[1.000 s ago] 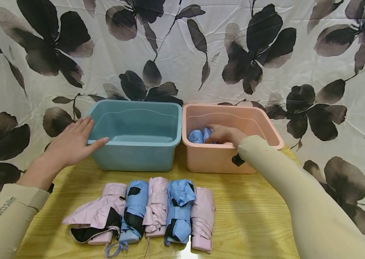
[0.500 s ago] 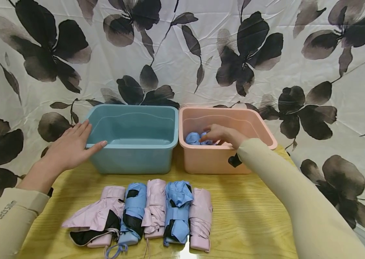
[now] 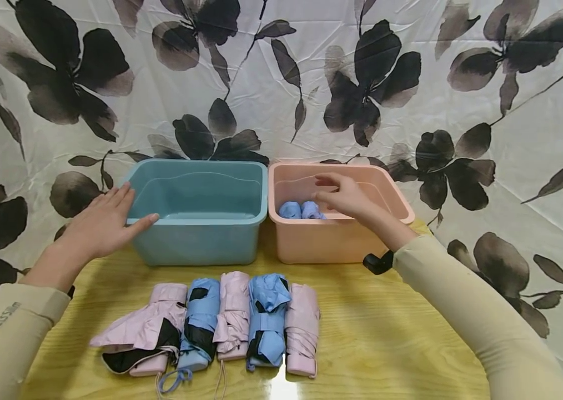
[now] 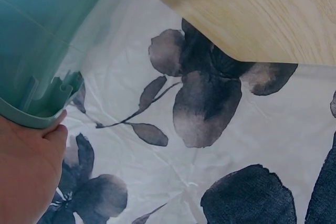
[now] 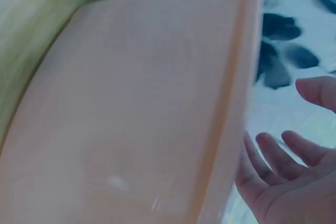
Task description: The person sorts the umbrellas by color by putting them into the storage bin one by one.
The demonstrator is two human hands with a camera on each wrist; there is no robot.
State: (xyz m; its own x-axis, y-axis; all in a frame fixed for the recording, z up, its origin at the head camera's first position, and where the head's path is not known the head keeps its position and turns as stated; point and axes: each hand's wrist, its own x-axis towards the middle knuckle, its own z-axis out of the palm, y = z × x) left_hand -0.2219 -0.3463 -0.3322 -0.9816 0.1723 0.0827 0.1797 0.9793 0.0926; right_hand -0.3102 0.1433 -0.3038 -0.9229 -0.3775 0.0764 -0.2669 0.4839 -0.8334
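Note:
My left hand (image 3: 94, 225) rests on the left rim of a teal bin (image 3: 196, 241), fingers straight and thumb spread along the front edge. Over a peach bin (image 3: 321, 241) my right hand (image 3: 343, 194) hovers with loosely spread fingers and nothing in them. Two rolled blue bundles, a left one (image 3: 290, 210) and a right one (image 3: 311, 210), stand inside the peach bin, their lower parts hidden by its front wall. In the right wrist view, the right hand's fingers (image 5: 283, 163) are apart, beside the peach wall.
Several folded umbrellas lie in a row before the bins: a loosely wrapped pink umbrella (image 3: 144, 328), a blue umbrella (image 3: 200, 322), a pink umbrella (image 3: 233, 316), another blue umbrella (image 3: 268, 322) and a pink umbrella (image 3: 302, 328). Floral cloth (image 3: 281, 111) hangs behind the wooden table (image 3: 376, 333).
My right hand has let go of the right blue bundle in the peach bin and risen above it. The left hand stays on the teal rim. The head view has shifted slightly.

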